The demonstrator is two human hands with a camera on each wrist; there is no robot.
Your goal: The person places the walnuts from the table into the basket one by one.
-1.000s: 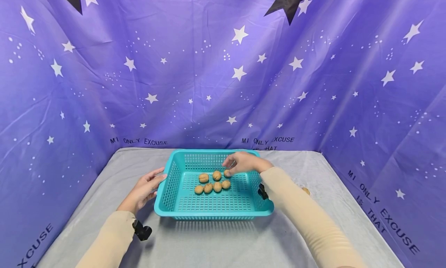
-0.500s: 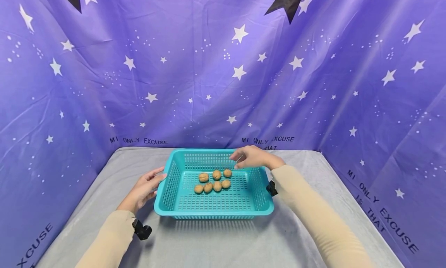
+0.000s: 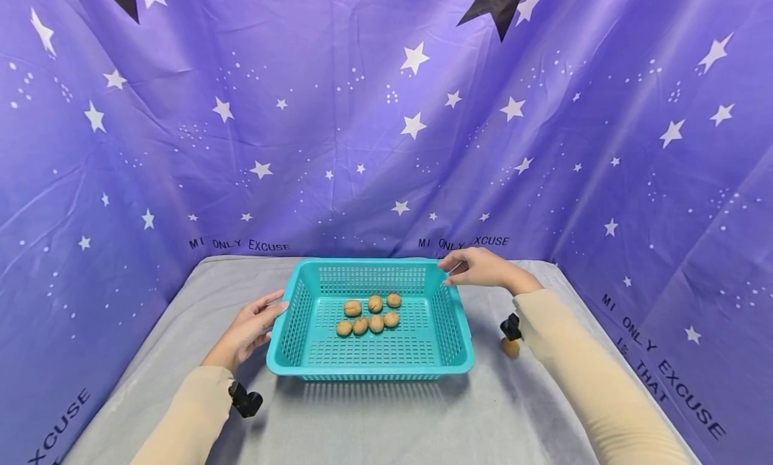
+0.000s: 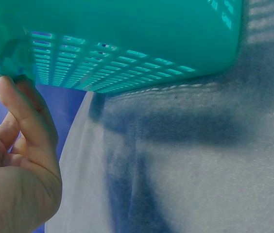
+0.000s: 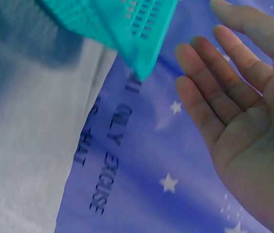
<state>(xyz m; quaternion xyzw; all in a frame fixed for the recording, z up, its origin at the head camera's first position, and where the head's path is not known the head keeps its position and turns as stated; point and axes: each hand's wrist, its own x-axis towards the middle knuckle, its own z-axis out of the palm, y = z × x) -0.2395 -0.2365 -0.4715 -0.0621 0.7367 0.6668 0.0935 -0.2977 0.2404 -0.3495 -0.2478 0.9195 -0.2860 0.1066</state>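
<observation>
A turquoise plastic basket [image 3: 368, 371] stands on the cloth-covered table. Two rows of walnuts [image 3: 376, 323] lie on its bottom, several in all. At the basket's left side my left hand [image 3: 250, 327] pinches the rim between thumb and fingers; the left wrist view shows the thumb [image 4: 23, 104] against the rim's edge. Over the back right corner hovers my right hand [image 3: 480, 267], its fingers relaxed and spread, holding nothing. Another walnut [image 3: 510, 347] lies on the table right of the basket, partly hidden behind the black right wrist camera [image 3: 510, 327].
Grey cloth [image 3: 362, 425] covers the table. Purple curtains [image 3: 338, 149] with white stars hang close behind it and along both sides. A black camera [image 3: 245, 399] sits on the left wrist.
My right hand has let go of a walnut in the back row, risen and moved right to the basket's corner. The walnut outside shows again beneath the wrist. The left hand stays put.
</observation>
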